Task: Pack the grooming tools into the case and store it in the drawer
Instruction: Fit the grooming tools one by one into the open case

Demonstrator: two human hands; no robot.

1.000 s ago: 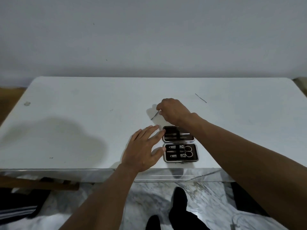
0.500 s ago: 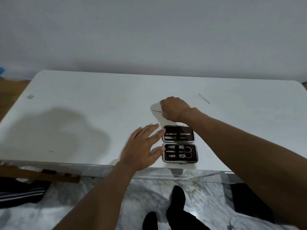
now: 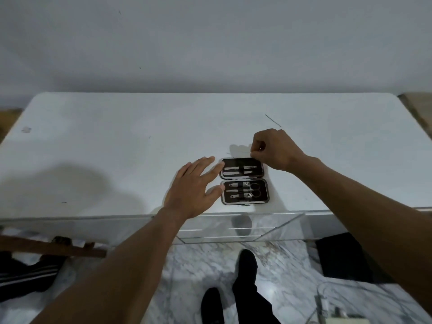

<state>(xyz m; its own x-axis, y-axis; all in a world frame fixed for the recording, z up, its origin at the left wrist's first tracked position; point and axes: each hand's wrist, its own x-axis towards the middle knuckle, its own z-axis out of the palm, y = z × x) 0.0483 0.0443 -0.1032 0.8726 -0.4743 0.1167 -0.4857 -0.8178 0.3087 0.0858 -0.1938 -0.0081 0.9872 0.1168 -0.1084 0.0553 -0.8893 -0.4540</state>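
Note:
A black grooming case [image 3: 263,192] lies open near the front edge of the white table [image 3: 117,148]. Its far half holds two slim metal tools [image 3: 238,170]. Scissors [image 3: 254,190] and several small clippers sit in the near half. My left hand [image 3: 191,190] rests flat with its fingers spread, the fingertips touching the case's left edge. My right hand [image 3: 273,148] hovers at the far right corner of the case, its fingers pinched on a thin metal tool [image 3: 236,152] that points left just above the table.
A thin dark line [image 3: 273,120] lies on the table beyond my right hand. Below the table's front edge is a clear drawer front [image 3: 233,228]. My feet [image 3: 243,277] stand on a marble floor, with a wooden bar [image 3: 53,247] at lower left.
My right hand has carried the thin tool rightward, from beyond the case's far left corner to its far right corner. The left hand has stayed beside the case.

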